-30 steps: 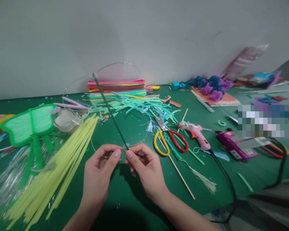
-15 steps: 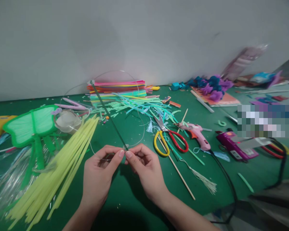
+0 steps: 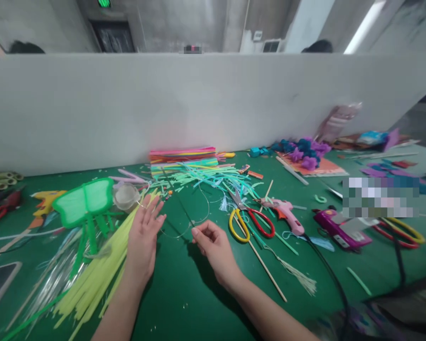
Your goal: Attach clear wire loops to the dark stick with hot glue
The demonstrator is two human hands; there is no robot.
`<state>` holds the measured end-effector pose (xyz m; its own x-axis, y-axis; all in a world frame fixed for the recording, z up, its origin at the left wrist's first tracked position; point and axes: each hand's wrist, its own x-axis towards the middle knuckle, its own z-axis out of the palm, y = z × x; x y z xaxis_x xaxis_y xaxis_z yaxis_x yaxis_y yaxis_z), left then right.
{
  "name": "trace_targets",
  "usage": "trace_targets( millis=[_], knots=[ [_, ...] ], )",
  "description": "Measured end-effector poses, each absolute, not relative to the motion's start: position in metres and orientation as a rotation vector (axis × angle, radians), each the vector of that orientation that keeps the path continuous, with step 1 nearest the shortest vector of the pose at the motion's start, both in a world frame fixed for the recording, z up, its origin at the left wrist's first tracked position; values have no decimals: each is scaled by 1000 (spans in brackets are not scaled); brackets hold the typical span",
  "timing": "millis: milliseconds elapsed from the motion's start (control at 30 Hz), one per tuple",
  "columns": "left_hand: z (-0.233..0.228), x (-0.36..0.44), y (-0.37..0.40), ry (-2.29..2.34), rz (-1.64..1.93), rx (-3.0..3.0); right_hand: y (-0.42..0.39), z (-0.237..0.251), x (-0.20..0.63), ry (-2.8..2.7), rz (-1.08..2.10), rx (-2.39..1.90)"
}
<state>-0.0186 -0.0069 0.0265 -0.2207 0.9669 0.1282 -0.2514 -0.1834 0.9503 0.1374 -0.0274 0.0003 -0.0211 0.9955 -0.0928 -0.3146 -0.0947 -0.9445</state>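
My right hand (image 3: 213, 246) pinches the near end of a thin dark green stick (image 3: 179, 201) that now lies low over the green table (image 3: 184, 303), pointing away toward the strip pile. A loop of clear thin wire (image 3: 202, 208) curves beside the stick. My left hand (image 3: 144, 237) is open, fingers spread, hovering over the yellow-green strips (image 3: 102, 270) just left of the stick, holding nothing.
A green butterfly-shaped fan (image 3: 83, 201) and a clear tape roll (image 3: 126, 196) lie left. Yellow-and-red scissors (image 3: 250, 220), a pink glue gun (image 3: 286, 213), wooden skewers (image 3: 262, 265) and a purple tool (image 3: 341, 227) lie right. Stacked coloured strips (image 3: 182, 156) sit by the grey partition (image 3: 199, 104).
My left hand let go of the stick and moved left, opening over the yellow-green strips. The stick dropped lower. The view tilted up, showing the room beyond the partition.
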Motion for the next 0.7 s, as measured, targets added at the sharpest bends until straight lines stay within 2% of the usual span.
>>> trace_targets(
  millis=[700],
  knots=[
    [19, -18, -9, 1155, 1580, 1230, -27, -3, 135, -956, 1303, -1069]
  ],
)
